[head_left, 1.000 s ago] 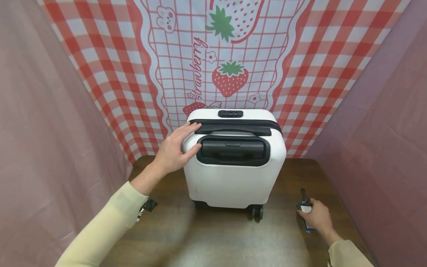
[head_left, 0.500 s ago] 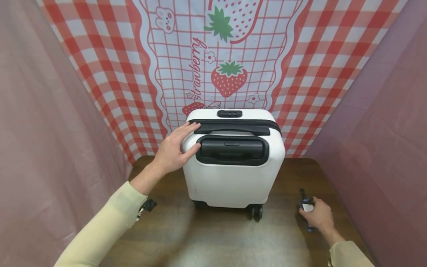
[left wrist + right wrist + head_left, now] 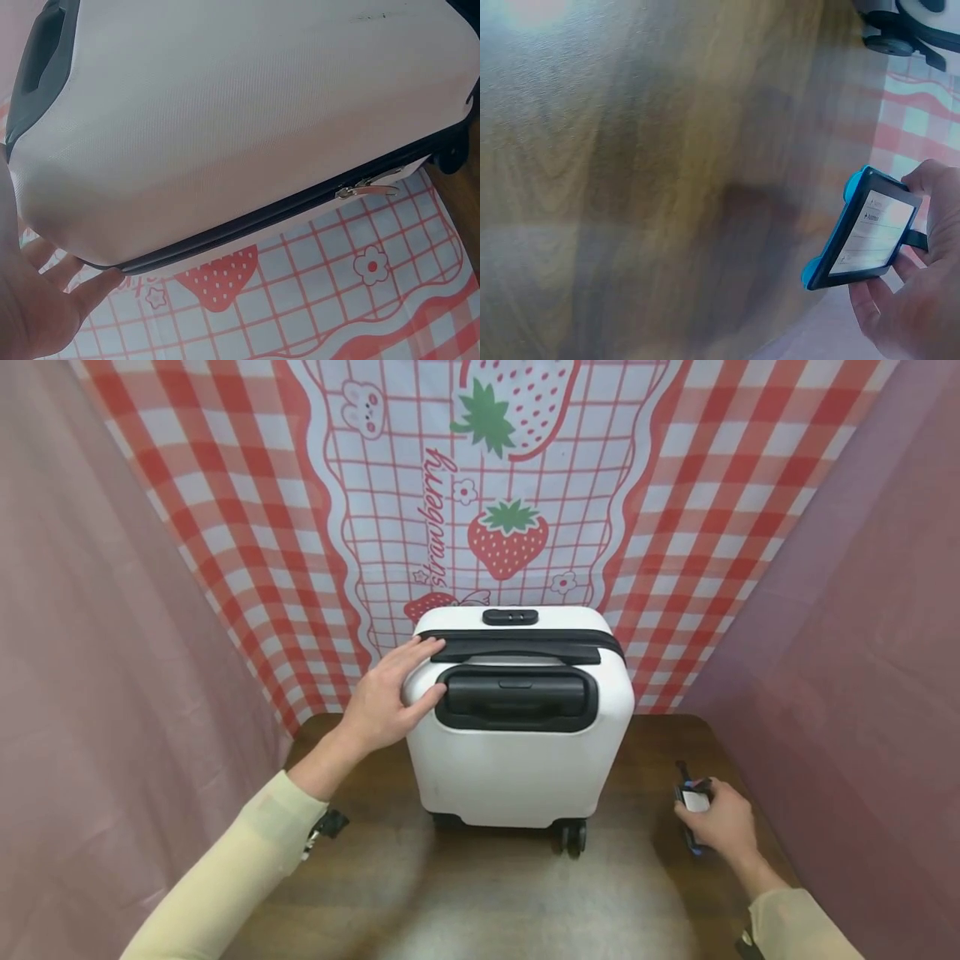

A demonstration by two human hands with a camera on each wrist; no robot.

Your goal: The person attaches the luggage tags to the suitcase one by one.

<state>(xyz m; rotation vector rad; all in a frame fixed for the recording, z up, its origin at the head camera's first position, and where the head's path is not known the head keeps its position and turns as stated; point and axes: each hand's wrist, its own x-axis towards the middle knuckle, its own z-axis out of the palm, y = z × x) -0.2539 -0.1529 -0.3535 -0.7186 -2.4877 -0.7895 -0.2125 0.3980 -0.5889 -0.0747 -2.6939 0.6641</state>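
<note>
**Left Hand [image 3: 382, 697] on the Suitcase [image 3: 510, 772], Right Hand [image 3: 723, 818] on the Tag [image 3: 696, 802]**

And there's the white suitcase, upright on its wheels [image 3: 576, 837] mid-counter [image 3: 510, 902], black trolley handle [image 3: 517, 693] seated in its recess [image 3: 591, 702], lock [image 3: 510, 617] up at twelve o'clock! At the suitcase's ten o'clock, the left hand is spread, fingers [image 3: 420, 651] straight and relaxed, laid on the rounded corner and gripping nothing. Its thumb tip sits right at the recess's edge.

Swing round to four o'clock, well apart from the suitcase: the tag, black-framed, blue-edged, pale card [image 3: 870, 232] showing, and the right hand has it pinched between thumb and fingers! The right wrist view catches it tilted, dark strap [image 3: 915, 239] poking out towards the palm; most of the print is too small to read. On the left wrist view, metal zip pulls [image 3: 367, 191] lie along the seam. Behind everything, at twelve o'clock, hangs a strawberry cloth [image 3: 292, 527], red check down both sides.
</note>
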